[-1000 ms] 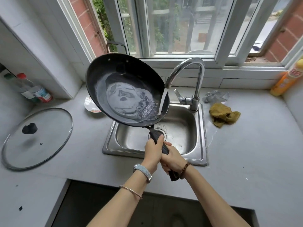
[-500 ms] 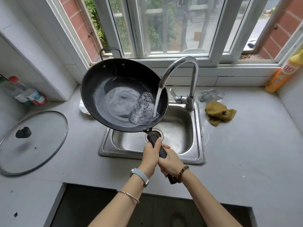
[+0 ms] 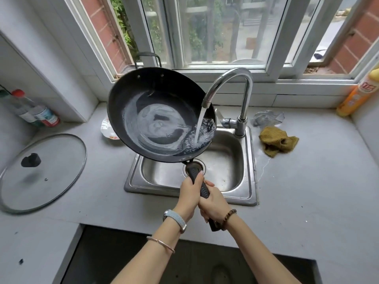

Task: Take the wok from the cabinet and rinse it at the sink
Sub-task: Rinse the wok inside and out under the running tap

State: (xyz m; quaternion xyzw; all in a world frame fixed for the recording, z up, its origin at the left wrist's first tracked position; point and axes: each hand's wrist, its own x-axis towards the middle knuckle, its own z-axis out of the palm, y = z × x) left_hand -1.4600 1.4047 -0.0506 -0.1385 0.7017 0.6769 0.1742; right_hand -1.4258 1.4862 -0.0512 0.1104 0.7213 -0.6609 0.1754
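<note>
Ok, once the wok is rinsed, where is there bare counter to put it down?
The widest bare patch is the grey counter right of the steel sink, in front of the yellow cloth. A narrower gap lies between the sink and the round glass lid. The back left corner, with bottles, is crowded.

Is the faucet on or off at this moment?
On. A stream of water falls from the faucet spout into the wok, where it splashes and swirls over the sink.

Soft daylight enters through the window (image 3: 215, 31); shadows stay faint, focus is sharp, and wide-angle distortion bends the edges.
</note>
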